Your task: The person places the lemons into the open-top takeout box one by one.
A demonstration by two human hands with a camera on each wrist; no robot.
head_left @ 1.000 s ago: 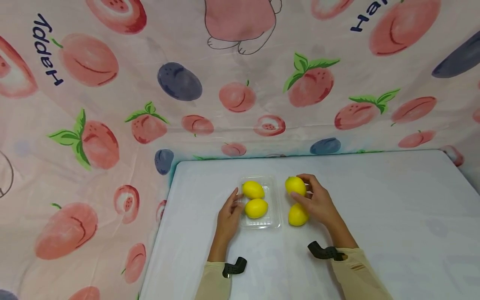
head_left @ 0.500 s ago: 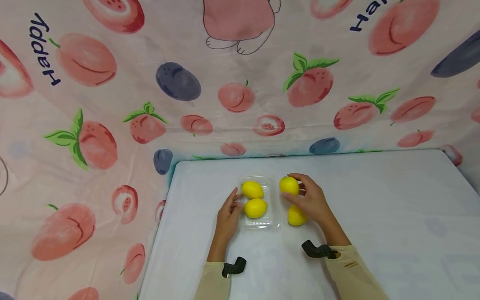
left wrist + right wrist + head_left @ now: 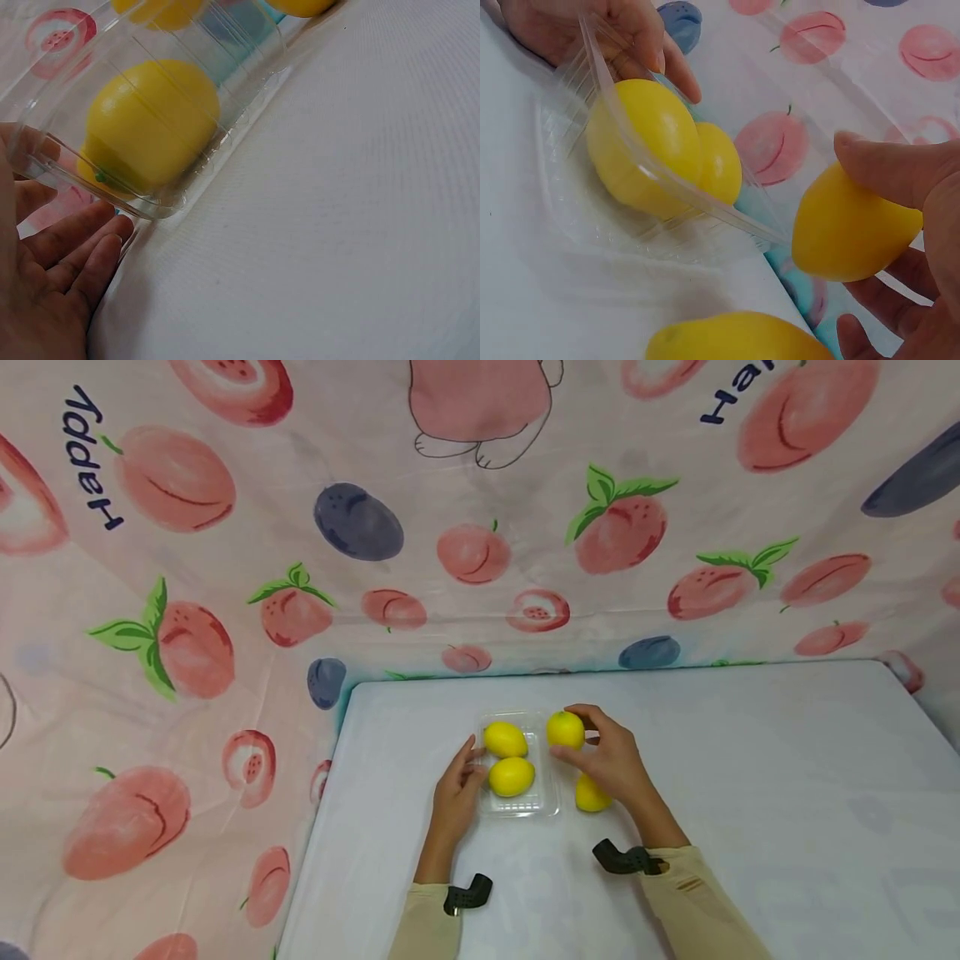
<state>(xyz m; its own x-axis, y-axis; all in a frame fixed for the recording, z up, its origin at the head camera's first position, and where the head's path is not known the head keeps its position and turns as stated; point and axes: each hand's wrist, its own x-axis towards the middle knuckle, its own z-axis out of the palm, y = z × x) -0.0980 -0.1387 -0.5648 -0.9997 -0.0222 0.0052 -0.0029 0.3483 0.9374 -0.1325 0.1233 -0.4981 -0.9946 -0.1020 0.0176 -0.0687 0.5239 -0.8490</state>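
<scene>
Two yellow lemons, an upper one (image 3: 506, 739) and a lower one (image 3: 512, 777), lie in a clear plastic container (image 3: 552, 797). My left hand (image 3: 456, 789) rests at the container's left side, its fingers loosely extended; in the left wrist view the fingertips (image 3: 105, 251) are right by its lower corner. Between thumb and fingers, my right hand (image 3: 617, 764) holds another lemon (image 3: 566, 731), which overlaps the container's right rim in the head view. In the right wrist view this lemon (image 3: 847, 225) is beside the rim. One more lemon (image 3: 593, 793) lies on the table under the right hand, partly covered.
A white table (image 3: 765, 793) bears the container and the loose lemon. Behind it and on the left hangs a pink fruit-print cloth (image 3: 420, 518). Both wrists wear black devices, a left device (image 3: 468, 893) and a right device (image 3: 626, 858).
My right hand has carried its lemon left, from beside the container to its right rim. The left hand, the container and the lemons in it have stayed put.
</scene>
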